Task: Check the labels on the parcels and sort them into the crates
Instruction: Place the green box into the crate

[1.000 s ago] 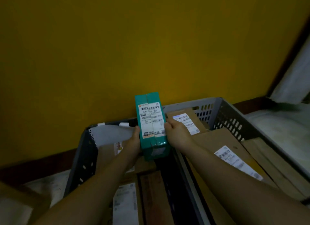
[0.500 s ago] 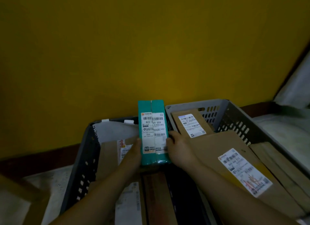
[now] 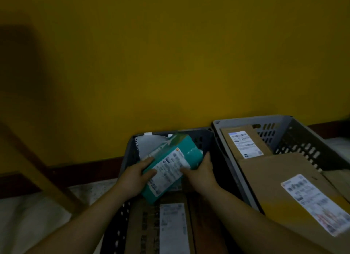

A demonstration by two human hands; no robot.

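Head camera is looking down at the teal parcel (image 3: 171, 164), and it is lying tilted over the dark grey crate (image 3: 206, 138), its far end angling up toward the right and its white label (image 3: 168, 170) facing up. Both hands are gripping it. Left hand (image 3: 135, 176) is clamping the near left end, thumb curling over the top by the label and fingers reaching along the side. Right hand (image 3: 201, 172) is holding the right edge, thumb pressing onto the label and fingers wrapping underneath, where they are hiding from view. Print on the label is blurring too much to read.

Under the parcel, inside that same crate, a brown carton (image 3: 144, 227) with a long white label is lying flat, and a white padded mailer (image 3: 149, 145) is leaning at the far wall. Right beside it, touching along the rim, the lighter grey crate (image 3: 295, 138) is sitting packed with cardboard: a small labelled box (image 3: 244, 142) at the back and a large flat box (image 3: 284, 179) with a label nearer the camera. Behind both crates the yellow wall (image 3: 170, 54) is filling the upper view, and a wooden leg (image 3: 37, 168) is slanting across on the left.
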